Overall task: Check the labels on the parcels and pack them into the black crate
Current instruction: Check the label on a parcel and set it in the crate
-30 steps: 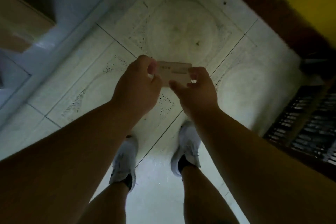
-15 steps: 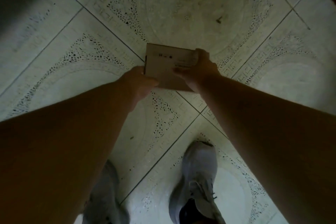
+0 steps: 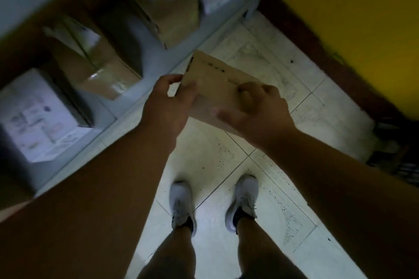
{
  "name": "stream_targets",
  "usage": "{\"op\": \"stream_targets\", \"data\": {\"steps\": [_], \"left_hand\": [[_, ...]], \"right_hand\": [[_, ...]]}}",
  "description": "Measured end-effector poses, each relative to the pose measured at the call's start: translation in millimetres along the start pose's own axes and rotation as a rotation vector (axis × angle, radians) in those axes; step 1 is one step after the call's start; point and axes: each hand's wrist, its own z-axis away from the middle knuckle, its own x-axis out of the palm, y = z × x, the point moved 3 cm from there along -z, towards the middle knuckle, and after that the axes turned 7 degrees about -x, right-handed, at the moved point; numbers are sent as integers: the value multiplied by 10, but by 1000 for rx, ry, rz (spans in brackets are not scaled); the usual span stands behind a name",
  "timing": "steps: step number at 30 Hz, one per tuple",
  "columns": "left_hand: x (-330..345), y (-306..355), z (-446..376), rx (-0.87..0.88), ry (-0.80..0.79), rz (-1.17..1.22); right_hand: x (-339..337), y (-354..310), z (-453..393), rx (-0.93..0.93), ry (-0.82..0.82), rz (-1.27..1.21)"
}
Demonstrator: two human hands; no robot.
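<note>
While both hands grip it above the tiled floor (image 3: 226,188), the flat brown parcel (image 3: 217,84) sits between left hand (image 3: 167,104) and right hand (image 3: 260,111), fingers curled round its ends. Left: shelf (image 3: 127,106) holding taped cardboard boxes (image 3: 102,61) and white-labelled parcels (image 3: 38,115). Right edge: black crate (image 3: 401,163), cut off. Label print blurred, unreadable.

Bare forearms and lower legs, pale grey lace-up trainers (image 3: 182,205) with dark ankle socks (image 3: 191,225).

Flat brown parcel (image 3: 215,84) (small dark print), tilted, held above floor
</note>
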Motion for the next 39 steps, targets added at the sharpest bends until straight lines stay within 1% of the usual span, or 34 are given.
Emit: {"op": "stream_targets", "data": {"steps": [1, 3, 6, 9, 10, 12, 14, 16, 17, 19, 21, 22, 23, 24, 26, 28, 31, 34, 37, 39], "left_hand": [[-152, 268, 246, -7, 4, 54], [-426, 777, 683, 26, 49, 70], [-781, 1422, 1240, 148, 170, 131], [-1030, 1748, 1694, 202, 206, 151], [-1105, 1806, 1841, 229, 213, 142], [-1241, 1833, 2104, 286, 253, 63], [-1359, 1763, 2314, 366, 303, 17], [-1479, 1653, 2456, 406, 359, 103], [-1532, 1598, 2521, 393, 389, 168], [-1590, 1479, 2670, 304, 418, 312], [-1532, 1343, 2852, 216, 342, 408], [-1490, 1278, 2962, 213, 318, 440], [-1449, 1209, 3080, 215, 328, 476], [-1428, 1122, 3208, 223, 372, 520], [-1433, 866, 3464, 208, 502, 574], [-1442, 547, 3766, 174, 595, 607], [-1469, 2, 4250, 74, 733, 691], [-1558, -477, 4742, 16, 895, 689], [-1550, -876, 5127, -15, 970, 720], [-1518, -1116, 5341, -40, 986, 783]], "right_hand": [[-237, -264, 178, -54, 3, 36], [-669, -767, 499, -152, 43, 112], [-1185, -1371, 854, -247, 184, 281], [-1468, -1784, 1175, -345, 394, 477], [-1503, -1883, 1280, -397, 457, 498], [-1542, -2018, 1482, -490, 524, 443], [-1592, -2080, 1628, -534, 464, 255], [-1713, -2104, 1723, -487, 343, -60], [-1779, -2124, 1782, -472, 289, -205], [-1894, -2208, 1926, -511, 230, -378], [-1984, -2290, 2055, -572, 168, -559], [-2010, -2322, 2107, -601, 119, -618], [-2016, -2337, 2153, -637, 68, -628], [-2003, -2348, 2188, -676, 22, -599], [-1921, -2398, 2276, -753, -56, -475], [-1764, -2476, 2432, -821, -154, -347], [-1400, -2558, 2837, -838, -328, -291], [-1032, -2572, 3355, -873, -443, -270], [-790, -2544, 3821, -924, -531, -234], [-688, -2550, 4107, -968, -582, -189]]}}
